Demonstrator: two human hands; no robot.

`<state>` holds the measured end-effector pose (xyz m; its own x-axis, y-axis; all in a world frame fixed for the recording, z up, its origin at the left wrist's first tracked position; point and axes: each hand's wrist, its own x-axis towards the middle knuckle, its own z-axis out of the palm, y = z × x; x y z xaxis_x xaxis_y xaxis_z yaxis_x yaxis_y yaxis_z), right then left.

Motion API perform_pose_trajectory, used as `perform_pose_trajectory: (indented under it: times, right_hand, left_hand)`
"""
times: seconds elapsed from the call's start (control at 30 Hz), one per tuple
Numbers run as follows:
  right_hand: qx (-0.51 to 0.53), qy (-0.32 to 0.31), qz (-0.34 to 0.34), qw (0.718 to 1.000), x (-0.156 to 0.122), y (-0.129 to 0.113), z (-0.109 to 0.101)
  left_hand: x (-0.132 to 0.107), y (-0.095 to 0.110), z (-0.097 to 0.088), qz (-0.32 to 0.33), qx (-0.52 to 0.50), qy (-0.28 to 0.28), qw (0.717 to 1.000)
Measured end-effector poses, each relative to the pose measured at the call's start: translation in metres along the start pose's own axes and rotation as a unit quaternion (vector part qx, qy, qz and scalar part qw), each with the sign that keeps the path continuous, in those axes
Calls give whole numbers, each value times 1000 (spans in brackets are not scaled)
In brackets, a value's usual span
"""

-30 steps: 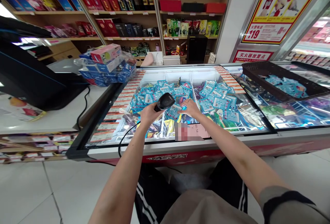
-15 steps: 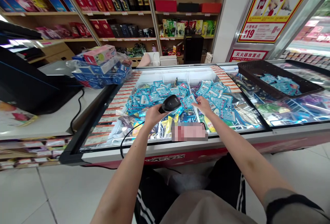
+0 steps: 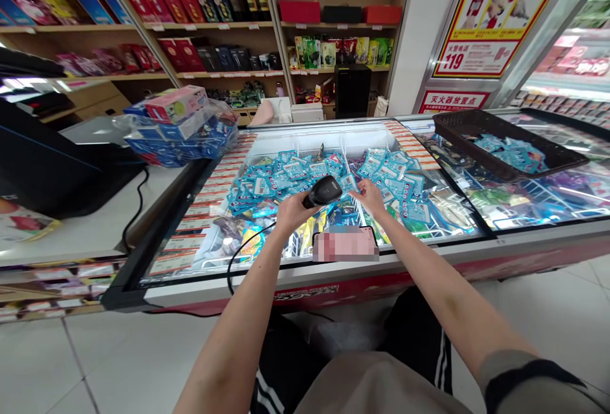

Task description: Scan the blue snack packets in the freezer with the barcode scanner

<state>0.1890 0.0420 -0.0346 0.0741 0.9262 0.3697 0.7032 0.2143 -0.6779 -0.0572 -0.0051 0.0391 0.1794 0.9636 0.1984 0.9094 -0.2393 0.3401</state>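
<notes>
A black handheld barcode scanner [image 3: 324, 192] is gripped in my left hand [image 3: 291, 213], its head pointing right and its cable hanging down over the freezer edge. My right hand [image 3: 372, 198] pinches a small light-blue packet [image 3: 349, 184] by its right edge, just beyond the scanner's head. Both hands are above the glass-topped chest freezer [image 3: 223, 272]. Similar blue packets lie in a left pile [image 3: 260, 185] and a right pile [image 3: 410, 189] around them. A phone [image 3: 345, 246] with a blurred-out screen lies at the freezer's front edge, below my hands.
A dark plastic tray [image 3: 448, 127] holding more blue packets rests on the freezer to the right. Bagged blue boxes [image 3: 178, 125] sit at the left, beside a black counter machine [image 3: 52, 141]. Shelves [image 3: 214, 25] with goods stand behind. Part of another person's arm [image 3: 265, 112] shows beyond the freezer.
The scanner in my left hand has shifted slightly right relative to the freezer, closer to the packet. My right hand keeps its pinch on the packet. The whole view has moved slightly.
</notes>
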Motion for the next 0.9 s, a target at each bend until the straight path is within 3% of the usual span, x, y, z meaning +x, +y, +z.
perform_pose_trajectory:
  times: [0.7,0.9]
  right_hand:
    - [-7,1,0,1000,-4,-2,-1]
    - [-4,40,-20,999,-9,-6,-6]
  left_hand:
    - [1,0,0,9,20,-7,1000]
    - [1,1,0,0,-3,-10,1000]
